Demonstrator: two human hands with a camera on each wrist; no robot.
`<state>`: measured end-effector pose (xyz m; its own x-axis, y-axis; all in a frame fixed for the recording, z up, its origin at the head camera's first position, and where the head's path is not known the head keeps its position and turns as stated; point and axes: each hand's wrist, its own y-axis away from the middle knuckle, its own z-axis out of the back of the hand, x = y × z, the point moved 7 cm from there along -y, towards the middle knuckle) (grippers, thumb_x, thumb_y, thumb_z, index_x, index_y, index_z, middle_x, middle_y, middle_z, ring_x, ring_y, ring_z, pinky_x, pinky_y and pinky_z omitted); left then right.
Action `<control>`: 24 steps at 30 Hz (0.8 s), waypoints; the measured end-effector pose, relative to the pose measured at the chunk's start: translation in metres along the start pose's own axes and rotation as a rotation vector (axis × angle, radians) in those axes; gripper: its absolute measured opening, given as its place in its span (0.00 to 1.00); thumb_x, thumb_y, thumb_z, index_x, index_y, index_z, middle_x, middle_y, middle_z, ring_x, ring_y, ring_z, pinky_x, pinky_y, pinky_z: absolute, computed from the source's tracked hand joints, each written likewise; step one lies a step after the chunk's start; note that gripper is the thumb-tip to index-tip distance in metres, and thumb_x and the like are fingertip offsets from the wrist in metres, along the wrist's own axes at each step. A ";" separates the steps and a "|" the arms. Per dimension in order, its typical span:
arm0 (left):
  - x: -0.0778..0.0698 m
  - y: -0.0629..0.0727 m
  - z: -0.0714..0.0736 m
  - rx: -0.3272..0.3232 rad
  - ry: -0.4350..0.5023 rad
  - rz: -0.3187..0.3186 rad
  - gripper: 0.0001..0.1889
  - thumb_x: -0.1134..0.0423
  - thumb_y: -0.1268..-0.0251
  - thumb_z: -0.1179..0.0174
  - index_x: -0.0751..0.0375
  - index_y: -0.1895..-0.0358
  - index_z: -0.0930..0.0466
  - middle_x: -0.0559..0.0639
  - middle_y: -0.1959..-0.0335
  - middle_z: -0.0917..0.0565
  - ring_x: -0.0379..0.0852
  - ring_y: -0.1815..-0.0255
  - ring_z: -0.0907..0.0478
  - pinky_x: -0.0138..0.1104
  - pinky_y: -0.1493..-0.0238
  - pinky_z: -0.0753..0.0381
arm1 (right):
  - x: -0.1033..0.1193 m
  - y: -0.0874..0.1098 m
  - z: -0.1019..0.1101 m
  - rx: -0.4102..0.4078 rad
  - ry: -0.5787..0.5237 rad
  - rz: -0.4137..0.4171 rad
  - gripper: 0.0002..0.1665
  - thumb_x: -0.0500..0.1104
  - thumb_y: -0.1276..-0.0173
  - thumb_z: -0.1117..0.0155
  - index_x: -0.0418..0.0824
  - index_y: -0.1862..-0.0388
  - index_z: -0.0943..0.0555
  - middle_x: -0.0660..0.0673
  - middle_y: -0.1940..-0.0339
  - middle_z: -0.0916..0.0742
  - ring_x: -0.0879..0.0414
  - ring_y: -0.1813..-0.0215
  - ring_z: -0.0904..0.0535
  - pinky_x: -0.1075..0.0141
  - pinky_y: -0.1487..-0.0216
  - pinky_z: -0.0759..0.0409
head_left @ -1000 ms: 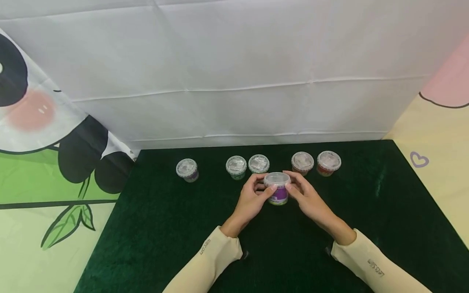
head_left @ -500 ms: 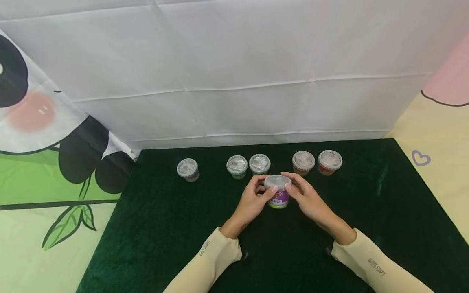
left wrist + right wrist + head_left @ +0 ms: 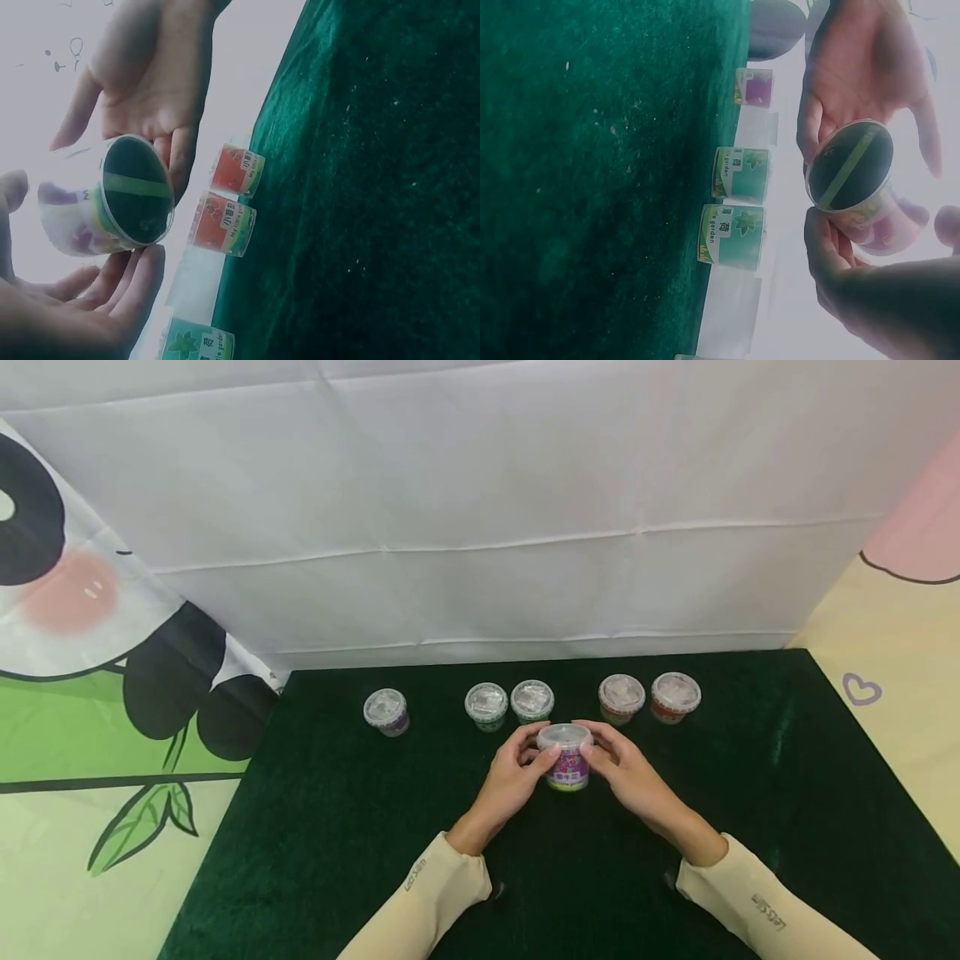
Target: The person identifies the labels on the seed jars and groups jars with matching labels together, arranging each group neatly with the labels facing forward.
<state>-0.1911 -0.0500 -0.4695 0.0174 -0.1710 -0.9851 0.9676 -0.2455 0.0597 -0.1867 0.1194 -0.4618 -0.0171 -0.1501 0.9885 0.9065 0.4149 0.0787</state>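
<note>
A small clear plastic cup [image 3: 567, 770] with a lid and a purple label stands upright between my two hands. My left hand [image 3: 512, 774] grips its left side, thumb at the front and fingers behind. On the right side my right hand [image 3: 632, 774] holds it the same way. Printed characters on the label face me in the head view. From below, both wrist views show the dark round base of the cup [image 3: 139, 189] with a pale green strip across it, held up off the table.
Several similar lidded cups line the back of the dark green table [image 3: 315, 827]: one purple-labelled cup [image 3: 392, 723] at left, two green-labelled cups [image 3: 742, 176], and two red-labelled cups [image 3: 222, 221] at right. A white cloth wall [image 3: 480, 560] rises behind.
Between my fingers the cup has turned, so the label's printed characters now face me instead of a mostly plain purple side. The other cups stay put.
</note>
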 end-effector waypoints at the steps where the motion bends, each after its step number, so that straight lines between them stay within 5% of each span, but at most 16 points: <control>1: 0.000 0.000 0.000 0.003 -0.001 -0.001 0.27 0.50 0.19 0.40 0.60 0.26 0.28 0.58 0.36 0.19 0.51 0.43 0.19 0.35 0.49 0.22 | -0.001 0.000 0.000 0.000 -0.003 -0.001 0.32 0.47 0.10 0.54 0.34 0.17 0.41 0.28 0.22 0.30 0.32 0.21 0.33 0.39 0.23 0.32; 11: -0.002 0.001 0.004 -0.042 -0.005 0.004 0.24 0.52 0.22 0.36 0.60 0.32 0.23 0.56 0.39 0.18 0.48 0.47 0.18 0.36 0.51 0.21 | -0.001 -0.001 -0.001 0.032 -0.015 -0.001 0.32 0.47 0.10 0.56 0.33 0.17 0.42 0.27 0.22 0.30 0.30 0.22 0.33 0.38 0.24 0.31; 24: 0.000 0.001 0.011 0.000 0.012 0.024 0.24 0.55 0.21 0.36 0.60 0.30 0.25 0.58 0.39 0.20 0.46 0.48 0.18 0.34 0.51 0.19 | 0.002 -0.004 -0.005 0.054 -0.029 -0.001 0.31 0.46 0.11 0.54 0.35 0.17 0.42 0.29 0.24 0.28 0.33 0.24 0.29 0.42 0.24 0.28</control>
<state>-0.1927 -0.0608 -0.4672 0.0433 -0.1653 -0.9853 0.9668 -0.2417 0.0831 -0.1884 0.1128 -0.4611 -0.0310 -0.1250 0.9917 0.8822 0.4630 0.0859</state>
